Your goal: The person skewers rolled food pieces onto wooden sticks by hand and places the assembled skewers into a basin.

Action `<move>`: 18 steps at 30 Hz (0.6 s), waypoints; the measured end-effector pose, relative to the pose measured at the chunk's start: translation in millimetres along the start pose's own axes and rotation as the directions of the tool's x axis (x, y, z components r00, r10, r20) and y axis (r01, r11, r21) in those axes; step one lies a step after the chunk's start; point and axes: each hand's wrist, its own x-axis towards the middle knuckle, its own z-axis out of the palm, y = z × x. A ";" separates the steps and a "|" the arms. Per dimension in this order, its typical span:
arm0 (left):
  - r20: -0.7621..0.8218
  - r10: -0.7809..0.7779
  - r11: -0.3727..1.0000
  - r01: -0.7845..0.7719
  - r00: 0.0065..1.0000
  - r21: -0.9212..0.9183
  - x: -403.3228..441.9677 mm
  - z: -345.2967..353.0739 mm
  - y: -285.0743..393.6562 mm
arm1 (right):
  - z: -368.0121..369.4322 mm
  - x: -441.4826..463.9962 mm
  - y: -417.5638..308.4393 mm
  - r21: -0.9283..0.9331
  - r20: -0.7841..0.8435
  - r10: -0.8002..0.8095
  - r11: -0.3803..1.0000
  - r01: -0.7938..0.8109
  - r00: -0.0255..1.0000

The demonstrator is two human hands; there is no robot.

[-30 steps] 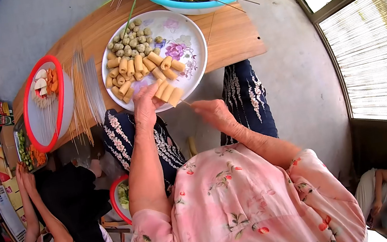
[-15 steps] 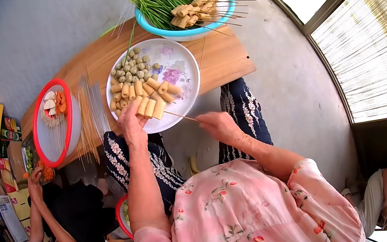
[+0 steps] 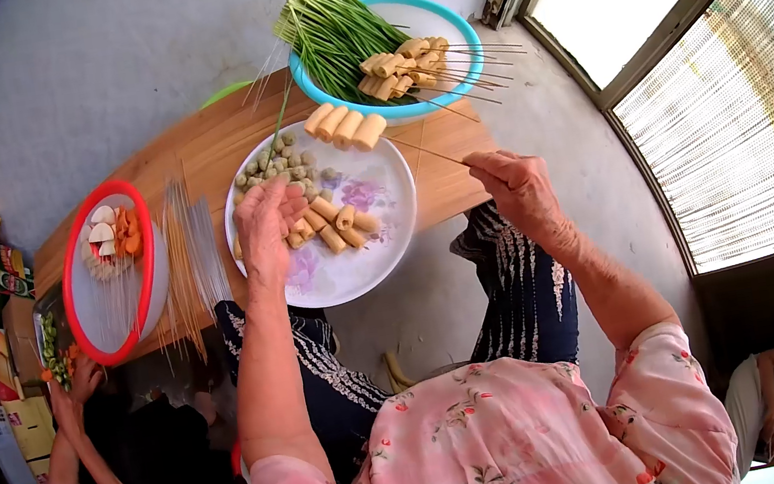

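Observation:
My right hand (image 3: 512, 184) is closed on the bare end of a thin wooden skewer (image 3: 428, 149). Several tan tube-shaped rolls (image 3: 347, 129) are threaded side by side at its far end, raised over the back of a white flowered plate (image 3: 381, 268). My left hand (image 3: 265, 223) hovers over the plate's left side with its fingers loosely apart, holding nothing I can see, and it hides part of the food. Loose tan rolls (image 3: 336, 224) lie in the plate beside that hand. Behind them are small greyish-green balls (image 3: 291, 159).
A blue-rimmed basin (image 3: 464, 22) holds long green stalks (image 3: 344, 36) and finished skewers of rolls (image 3: 405, 67). Left of the plate, bare skewers (image 3: 180, 265) lie on the wooden table (image 3: 191, 151) near a red-rimmed basin (image 3: 148, 249). A co-worker's hands (image 3: 75, 383) are at lower left.
My right hand has lifted the loaded skewer up and away to the right, out of my left hand. My left hand has let go of the rolls and stays over the plate.

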 end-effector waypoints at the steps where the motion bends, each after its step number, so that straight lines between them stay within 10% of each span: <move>1: -0.014 0.002 1.000 -0.002 1.000 -0.008 6.2 -1.0 1.6 | -5.9 13.3 3.4 -0.025 -0.028 0.023 0.999 -0.024 0.999; 18: -0.106 -0.098 0.963 0.067 0.990 -0.263 58.5 6.6 -3.2 | 28.2 180.8 128.8 -0.540 0.017 0.175 0.830 -0.138 0.984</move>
